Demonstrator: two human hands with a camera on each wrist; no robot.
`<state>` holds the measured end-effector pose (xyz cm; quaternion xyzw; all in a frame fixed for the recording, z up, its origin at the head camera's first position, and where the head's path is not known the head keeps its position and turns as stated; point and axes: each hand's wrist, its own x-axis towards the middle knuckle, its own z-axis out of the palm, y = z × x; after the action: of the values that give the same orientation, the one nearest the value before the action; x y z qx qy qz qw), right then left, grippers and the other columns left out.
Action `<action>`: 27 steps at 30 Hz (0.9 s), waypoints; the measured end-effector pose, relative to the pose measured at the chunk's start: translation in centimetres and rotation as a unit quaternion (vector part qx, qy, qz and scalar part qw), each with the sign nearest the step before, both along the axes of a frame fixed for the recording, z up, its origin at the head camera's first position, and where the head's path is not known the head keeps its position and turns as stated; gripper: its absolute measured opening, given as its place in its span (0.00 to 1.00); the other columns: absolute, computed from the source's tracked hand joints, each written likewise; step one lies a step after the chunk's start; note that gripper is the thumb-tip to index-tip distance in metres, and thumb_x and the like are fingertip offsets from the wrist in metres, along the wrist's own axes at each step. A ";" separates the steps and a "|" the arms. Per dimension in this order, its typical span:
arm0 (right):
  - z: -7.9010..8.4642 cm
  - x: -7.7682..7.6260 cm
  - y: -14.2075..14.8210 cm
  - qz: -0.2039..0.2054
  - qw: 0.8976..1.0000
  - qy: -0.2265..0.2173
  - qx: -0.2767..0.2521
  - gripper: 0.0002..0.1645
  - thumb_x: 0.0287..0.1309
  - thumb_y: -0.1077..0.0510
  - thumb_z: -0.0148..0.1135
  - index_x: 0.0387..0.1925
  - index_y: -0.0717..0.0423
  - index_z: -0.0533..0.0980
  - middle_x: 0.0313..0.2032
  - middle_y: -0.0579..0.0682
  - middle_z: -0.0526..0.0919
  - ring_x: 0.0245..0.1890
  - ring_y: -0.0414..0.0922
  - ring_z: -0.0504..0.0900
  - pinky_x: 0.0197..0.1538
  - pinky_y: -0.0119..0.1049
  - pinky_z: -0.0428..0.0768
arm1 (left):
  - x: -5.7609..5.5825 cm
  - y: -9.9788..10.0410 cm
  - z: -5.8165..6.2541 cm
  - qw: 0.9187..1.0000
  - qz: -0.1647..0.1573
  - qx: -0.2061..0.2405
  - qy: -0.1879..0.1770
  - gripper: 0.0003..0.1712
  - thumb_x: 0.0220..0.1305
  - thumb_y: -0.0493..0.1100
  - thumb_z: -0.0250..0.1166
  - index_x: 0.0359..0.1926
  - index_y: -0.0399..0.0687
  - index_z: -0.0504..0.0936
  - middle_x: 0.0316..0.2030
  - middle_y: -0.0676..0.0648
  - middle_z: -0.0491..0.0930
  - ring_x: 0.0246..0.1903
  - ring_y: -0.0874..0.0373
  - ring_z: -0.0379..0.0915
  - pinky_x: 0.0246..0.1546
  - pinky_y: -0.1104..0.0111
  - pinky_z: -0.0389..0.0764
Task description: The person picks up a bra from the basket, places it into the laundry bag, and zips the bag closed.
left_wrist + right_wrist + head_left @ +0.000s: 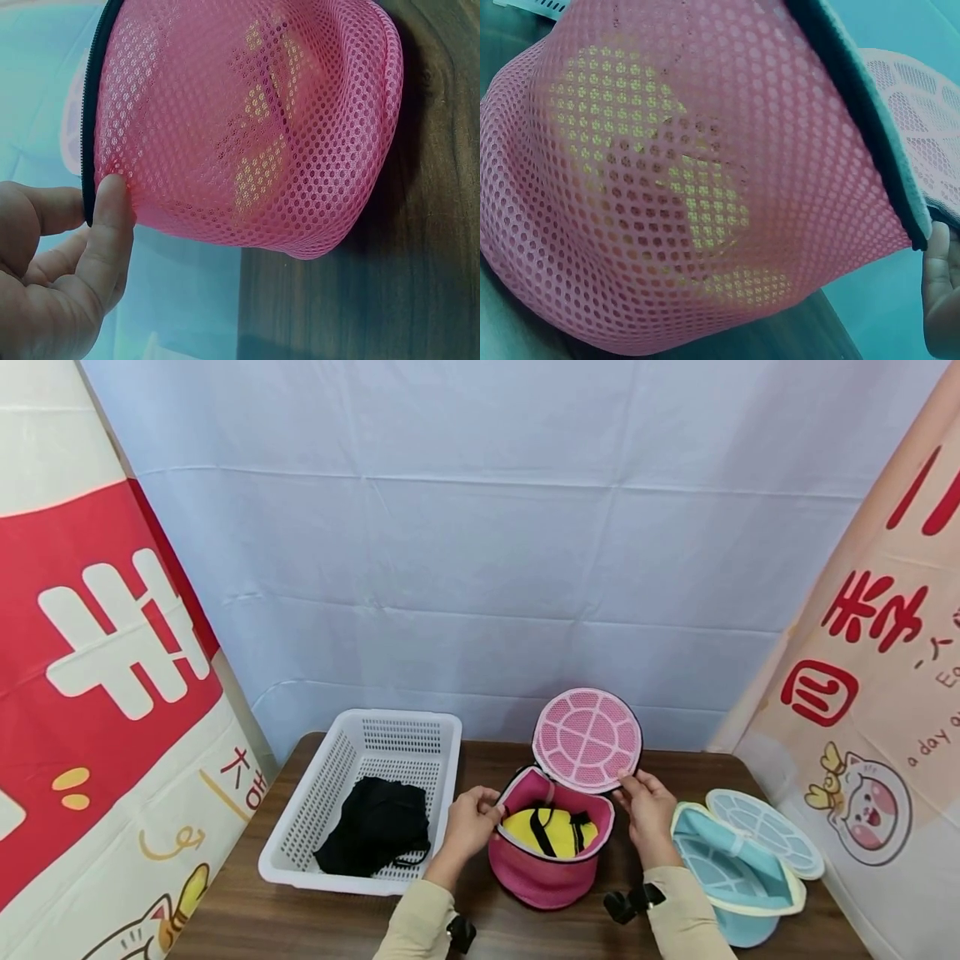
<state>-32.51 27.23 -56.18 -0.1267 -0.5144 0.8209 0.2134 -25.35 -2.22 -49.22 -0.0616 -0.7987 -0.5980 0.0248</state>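
Note:
A pink mesh laundry bag (542, 881) stands on the table with its round lid (587, 739) raised at the back. Inside lies a folded yellow cloth item (525, 832) with black straps, which also shows through the mesh in both wrist views. My left hand (471, 821) pinches the bag's left rim, thumb on the mesh just below the black zipper (91, 112). On the other side, my right hand (649, 814) pinches the lower right edge of the lid. In the right wrist view only part of that hand (941, 285) shows, beside the zipper's end.
Left of the bag, a white plastic basket (300, 827) holds a black cloth item (375, 827). A light blue mesh laundry bag (742, 922) sits open at the right, its lid (765, 831) folded back. Behind the wooden table (300, 918) hangs a pale blue curtain (480, 568).

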 end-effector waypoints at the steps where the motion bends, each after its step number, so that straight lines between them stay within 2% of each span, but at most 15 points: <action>1: -0.5 -0.2 0.3 0.017 0.999 0.023 -0.017 0.08 0.50 0.65 0.68 0.35 0.61 0.80 0.29 0.50 0.82 0.22 0.41 0.81 0.29 0.32 0.80 | 0.0 0.0 -0.1 1.000 0.000 0.003 0.001 0.10 0.60 0.31 0.62 0.43 0.32 0.77 0.20 0.47 0.74 0.13 0.58 0.73 0.17 0.66 0.78; 2: -1.6 -0.9 0.9 0.017 0.999 0.036 -0.024 0.09 0.48 0.65 0.70 0.34 0.60 0.80 0.30 0.51 0.82 0.23 0.42 0.82 0.29 0.32 0.80 | 0.0 0.0 -0.1 1.000 -0.001 0.006 -0.002 0.10 0.60 0.31 0.62 0.43 0.32 0.78 0.21 0.47 0.74 0.13 0.58 0.73 0.17 0.66 0.78; 7: -2.8 -1.9 1.1 -0.007 0.999 0.050 -0.021 0.13 0.45 0.65 0.72 0.35 0.63 0.80 0.30 0.53 0.81 0.22 0.43 0.82 0.28 0.33 0.80 | -0.1 0.0 -0.3 1.000 -0.003 0.017 -0.004 0.10 0.59 0.29 0.61 0.43 0.31 0.78 0.22 0.47 0.75 0.14 0.57 0.74 0.17 0.66 0.78; 8: -3.7 -2.6 1.4 -0.027 0.999 0.038 -0.003 0.15 0.44 0.62 0.73 0.36 0.62 0.80 0.30 0.52 0.82 0.22 0.42 0.82 0.28 0.34 0.80 | -0.2 -0.1 -0.3 1.000 -0.003 0.017 -0.006 0.10 0.59 0.29 0.61 0.43 0.31 0.78 0.21 0.46 0.75 0.13 0.57 0.74 0.17 0.65 0.78; 14: -3.6 -2.6 1.1 -0.034 0.999 0.042 0.005 0.19 0.40 0.62 0.75 0.38 0.65 0.81 0.29 0.55 0.83 0.24 0.45 0.84 0.30 0.36 0.80 | -0.2 -0.3 -0.3 1.000 -0.001 0.010 -0.012 0.10 0.59 0.29 0.61 0.43 0.30 0.78 0.21 0.44 0.76 0.13 0.57 0.74 0.18 0.63 0.79; 19: -3.2 -2.0 1.1 0.006 0.996 0.084 0.007 0.16 0.44 0.66 0.72 0.39 0.65 0.81 0.30 0.55 0.83 0.25 0.46 0.84 0.31 0.36 0.80 | -0.1 -0.4 -0.2 1.000 -0.005 0.014 -0.015 0.11 0.59 0.30 0.61 0.43 0.28 0.78 0.22 0.44 0.78 0.13 0.57 0.74 0.20 0.60 0.79; 22: -0.5 0.1 0.2 0.062 0.990 0.124 -0.021 0.13 0.46 0.71 0.68 0.38 0.68 0.81 0.28 0.57 0.81 0.25 0.47 0.83 0.30 0.36 0.80 | -0.2 -0.4 -0.1 1.000 -0.009 0.014 -0.015 0.12 0.60 0.31 0.61 0.44 0.28 0.78 0.23 0.43 0.79 0.13 0.56 0.75 0.20 0.59 0.79; 23: -0.3 0.2 0.2 0.065 0.989 0.134 -0.019 0.14 0.46 0.73 0.68 0.38 0.69 0.80 0.28 0.58 0.81 0.25 0.48 0.83 0.30 0.37 0.80 | -0.2 -0.4 -0.1 1.000 -0.010 0.014 -0.015 0.12 0.60 0.31 0.61 0.44 0.28 0.78 0.23 0.43 0.79 0.13 0.56 0.75 0.20 0.60 0.79; 26: -0.9 -0.1 0.5 0.052 0.989 0.140 0.021 0.12 0.46 0.72 0.68 0.37 0.69 0.80 0.26 0.57 0.79 0.23 0.46 0.82 0.28 0.36 0.80 | -0.2 -0.4 0.0 1.000 -0.014 0.012 -0.014 0.12 0.60 0.31 0.61 0.44 0.28 0.77 0.24 0.41 0.80 0.13 0.55 0.75 0.20 0.60 0.79; 27: -2.3 -1.1 1.1 0.025 0.989 0.133 0.056 0.12 0.47 0.69 0.69 0.37 0.67 0.80 0.26 0.56 0.79 0.23 0.45 0.82 0.28 0.36 0.80 | -0.1 -0.4 0.0 1.000 -0.015 0.012 -0.014 0.12 0.60 0.31 0.61 0.44 0.28 0.77 0.24 0.40 0.80 0.13 0.55 0.75 0.20 0.61 0.78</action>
<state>-33.58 28.31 -58.49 0.0085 -0.5300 0.8050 0.2664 -25.47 -2.59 -49.17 -0.0652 -0.7906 -0.6089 0.0058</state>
